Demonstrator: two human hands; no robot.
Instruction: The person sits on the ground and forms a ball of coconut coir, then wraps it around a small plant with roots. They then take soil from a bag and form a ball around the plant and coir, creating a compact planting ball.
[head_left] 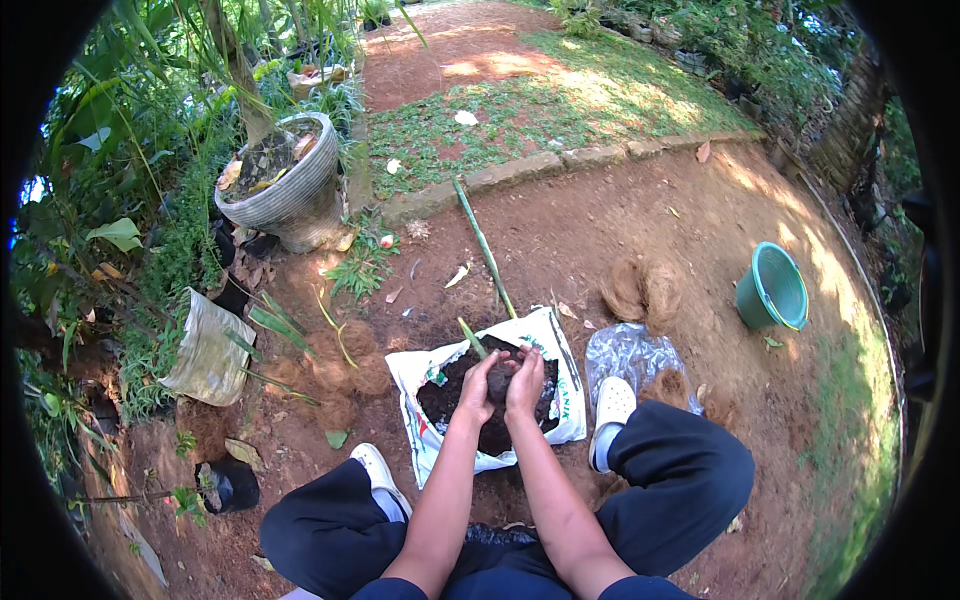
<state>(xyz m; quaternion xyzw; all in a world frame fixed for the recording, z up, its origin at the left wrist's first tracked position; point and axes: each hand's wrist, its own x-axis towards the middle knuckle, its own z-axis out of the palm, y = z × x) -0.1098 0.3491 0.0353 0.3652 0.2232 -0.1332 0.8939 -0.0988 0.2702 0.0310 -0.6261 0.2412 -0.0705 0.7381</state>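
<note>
My left hand (482, 385) and my right hand (525, 383) are cupped together with fingers curled round a clump of dark soil (499, 388). They are above an open white sack (562, 338), its top rolled back, full of dark soil (437, 401). A short green stem (470, 336) slants up and away from the fingertips. Whether its lower end sits inside the clump is hidden by my hands. Just beyond the sack, a longer green stalk (484, 246) lies on the ground.
Brown fibre (642, 292) and a clear plastic bag (630, 352) lie right of the sack. Farther right a green bucket (772, 288) leans. On the left are a tipped pale pot (207, 350), cut plants with fibrous roots, a black polybag (228, 486) and a large potted plant (290, 195).
</note>
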